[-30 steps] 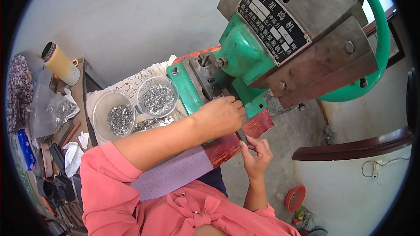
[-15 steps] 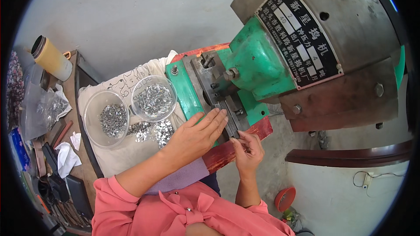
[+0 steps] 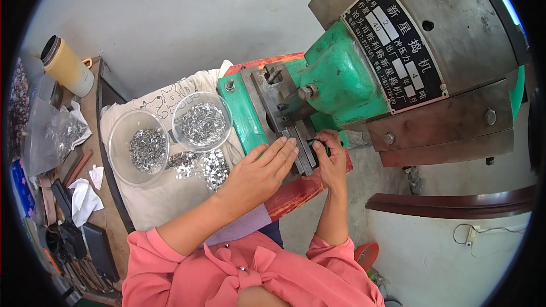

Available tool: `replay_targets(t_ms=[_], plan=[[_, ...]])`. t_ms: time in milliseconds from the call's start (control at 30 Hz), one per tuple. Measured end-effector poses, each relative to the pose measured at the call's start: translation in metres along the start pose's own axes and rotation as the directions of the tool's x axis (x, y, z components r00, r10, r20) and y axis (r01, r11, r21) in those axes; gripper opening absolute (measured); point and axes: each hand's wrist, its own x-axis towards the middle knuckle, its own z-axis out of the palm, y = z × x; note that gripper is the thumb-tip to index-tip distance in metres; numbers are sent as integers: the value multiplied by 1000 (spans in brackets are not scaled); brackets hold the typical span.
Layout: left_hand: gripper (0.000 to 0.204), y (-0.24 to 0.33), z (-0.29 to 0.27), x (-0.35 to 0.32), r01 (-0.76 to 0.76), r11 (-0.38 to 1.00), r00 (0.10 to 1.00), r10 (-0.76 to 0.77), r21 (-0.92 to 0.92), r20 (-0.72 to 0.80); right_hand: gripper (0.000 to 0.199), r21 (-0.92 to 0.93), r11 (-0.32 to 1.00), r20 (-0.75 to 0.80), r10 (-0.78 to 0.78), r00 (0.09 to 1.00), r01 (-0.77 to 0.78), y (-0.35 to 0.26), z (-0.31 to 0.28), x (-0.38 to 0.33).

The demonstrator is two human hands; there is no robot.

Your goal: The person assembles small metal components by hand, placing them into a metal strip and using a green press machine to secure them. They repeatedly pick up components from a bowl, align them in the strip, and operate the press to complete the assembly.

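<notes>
My left hand (image 3: 260,169) lies flat, fingers stretched out together, with its fingertips on the long steel fixture (image 3: 307,162) of a green press (image 3: 347,77). What may lie under those fingers is hidden. On the fixture's right side, my right hand (image 3: 334,162) is closed, thumb and fingers round a small black rounded part (image 3: 323,146) that it partly covers. Left of the press stand a clear tub of shiny metal strips (image 3: 199,127) and a clear tub of small metal pieces (image 3: 148,150). Loose flat metal pieces (image 3: 216,170) lie between the tubs and my left forearm.
A cream cloth (image 3: 156,202) lies under the tubs. The press stands on a red wooden board (image 3: 298,196). On the left, a side table holds a yellow bottle (image 3: 69,68), crumpled tissue (image 3: 85,200), plastic bags and tools. An orange-red bowl (image 3: 367,254) sits low at the right.
My right hand has moved from the near end of the fixture, forward along its right side, to the black part. My left hand stays on the fixture. The view has shifted slightly.
</notes>
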Motion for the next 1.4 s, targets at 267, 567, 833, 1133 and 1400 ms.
replay_targets(t_ms=[267,567,833,1133,1400], plan=[[62,2,6,-10,81,970,996,-89,-231,-24,24,-93,995,21,-18,1000,20,8,4,2],[92,6,21,-9,326,788,919,-394,-523,-20,36,-229,926,-768,-362,528,301,4,-34,-6],[102,11,31,-1,363,748,899,-438,-556,-3,44,-922,387,-361,-875,324,16,12,-237,36],[102,13,36,5,422,722,856,-517,-548,-22,38,-540,833,-611,-485,626,118,19,-319,59],[95,3,38,18,380,763,853,-507,-523,-120,39,-473,880,-597,-284,750,-42,-128,-381,78]])
